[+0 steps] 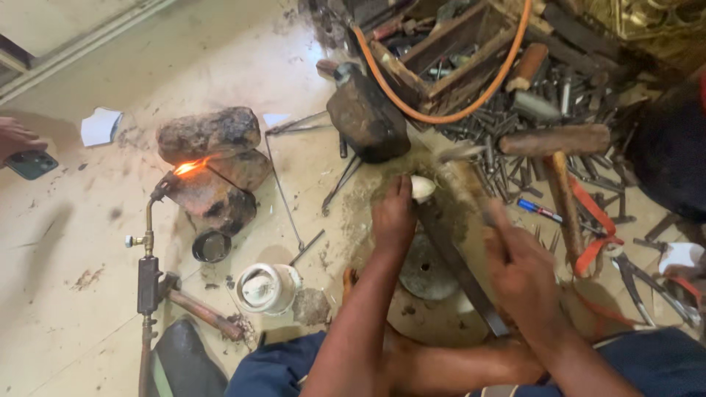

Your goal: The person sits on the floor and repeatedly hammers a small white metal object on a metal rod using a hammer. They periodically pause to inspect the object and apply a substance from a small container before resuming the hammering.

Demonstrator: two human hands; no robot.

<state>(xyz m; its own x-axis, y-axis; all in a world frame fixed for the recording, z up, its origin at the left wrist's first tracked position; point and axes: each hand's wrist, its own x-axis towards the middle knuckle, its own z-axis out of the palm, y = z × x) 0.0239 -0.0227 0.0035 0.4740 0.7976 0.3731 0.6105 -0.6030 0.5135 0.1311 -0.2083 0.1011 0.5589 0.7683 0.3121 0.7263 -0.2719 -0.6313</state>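
My left hand (393, 217) presses a small pale curved piece (422, 188) against the top end of a long dark metal bar (460, 268) that slants across the floor in front of me. My right hand (523, 272) grips a hammer handle; the hammer (460, 170) is blurred with motion just right of the pale piece. A round metal disc (426, 270) lies under the bar between my hands. My bare foot (351, 279) rests below my left hand.
A gas torch (149, 250) burns with a small flame (188, 167) against stacked charred bricks (209, 165) at left. A white cup (265, 288), a dark block (368, 117), an orange hose (456, 110), a wooden mallet (560, 158) and several punches and pliers lie around. Another person's hand holds a phone (29, 163).
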